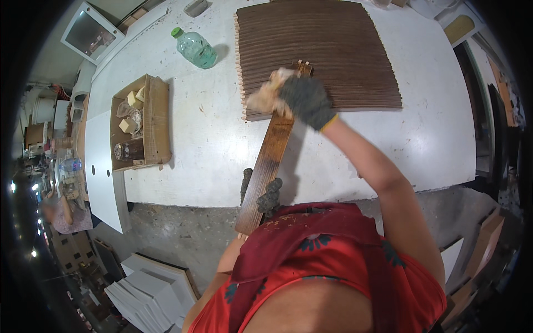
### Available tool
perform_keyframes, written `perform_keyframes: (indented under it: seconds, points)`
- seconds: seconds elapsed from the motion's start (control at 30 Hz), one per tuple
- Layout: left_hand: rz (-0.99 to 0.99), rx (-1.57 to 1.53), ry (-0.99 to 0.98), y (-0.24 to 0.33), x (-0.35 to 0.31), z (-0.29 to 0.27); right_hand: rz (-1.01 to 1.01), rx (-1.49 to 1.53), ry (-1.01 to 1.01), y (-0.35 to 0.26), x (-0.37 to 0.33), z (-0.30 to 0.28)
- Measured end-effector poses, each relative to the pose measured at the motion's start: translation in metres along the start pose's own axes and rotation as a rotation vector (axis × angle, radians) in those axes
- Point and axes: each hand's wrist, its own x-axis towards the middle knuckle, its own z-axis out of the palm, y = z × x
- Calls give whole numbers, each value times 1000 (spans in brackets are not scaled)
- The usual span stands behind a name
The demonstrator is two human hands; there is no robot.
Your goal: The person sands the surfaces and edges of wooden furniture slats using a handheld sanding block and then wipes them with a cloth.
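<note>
White and scuffed, the table [211, 139] filled most of your view, with concrete floor [177, 233] below its near edge and stacked white boards [150, 294] down at your left. At the far side lay a large ribbed brown panel [322, 50], a mat of slats laid edge to edge. One long brown slat [269, 161] ran from that panel back over the near table edge toward your body. It looked stiff and light, a thin wooden strip that would likely flex if held by one end only, so a grip near each end suited it. Your left hand [266, 194], in a dark glove, had its fingers curled round the slat's near end at the table edge. Your right hand [305, 100], gloved too, was closed on a pale rag [266, 94] pressed onto the slat's far end, where it overlapped the panel. The slat may have been slick if its finish was wet; that I could not tell. To the left stood an open cardboard box [158, 111] with pale blocks [133, 100] and a jar, well apart from the slat. A green bottle [195, 49] lay near the panel's left corner. Nothing stood between your hands along the slat.
</note>
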Motion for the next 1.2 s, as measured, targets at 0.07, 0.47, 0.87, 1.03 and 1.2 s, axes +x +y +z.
perform_keyframes:
  seconds: [0.07,0.47,0.87,1.03,1.2]
  points:
    - [-19,-2,9,-1,2,2,247,250,28,50,18,16]
    - [13,67,-133,18,2,-18,-58,184,56,-72,-25,-6]
    - [92,88,-109,18,2,-8,342,26,-16,116,-5,13]
    - [135,99,-221,8,0,39,423,240,20,124,-17,16]
    - [251,389,40,15,7,45,707,559,251,75,-44,-27]
